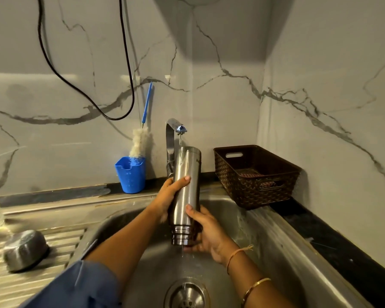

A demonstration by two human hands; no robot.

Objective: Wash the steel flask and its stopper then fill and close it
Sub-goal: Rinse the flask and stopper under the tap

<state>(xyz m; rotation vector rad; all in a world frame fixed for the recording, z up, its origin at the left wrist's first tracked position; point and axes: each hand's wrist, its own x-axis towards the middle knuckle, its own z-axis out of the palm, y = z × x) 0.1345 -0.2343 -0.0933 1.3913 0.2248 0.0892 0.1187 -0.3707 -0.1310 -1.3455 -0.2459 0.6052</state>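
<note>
- Over the sink (265, 252), my right hand (206, 232) wraps the threaded neck of the upturned flask (186, 192); water drips from its mouth.
- My left hand (168, 196) grips its middle.
- Its base sits under the trickling tap (172, 130).
- On the counter behind, a brush (140, 141) stands in a blue cup (131, 176).

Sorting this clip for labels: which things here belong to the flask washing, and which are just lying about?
In use: steel flask, held upside down by the left hand and right hand; tap, trickling onto it; sink.
Lying about: bottle brush standing in the blue cup; brown basket; upturned steel bowl. No stopper in sight.
</note>
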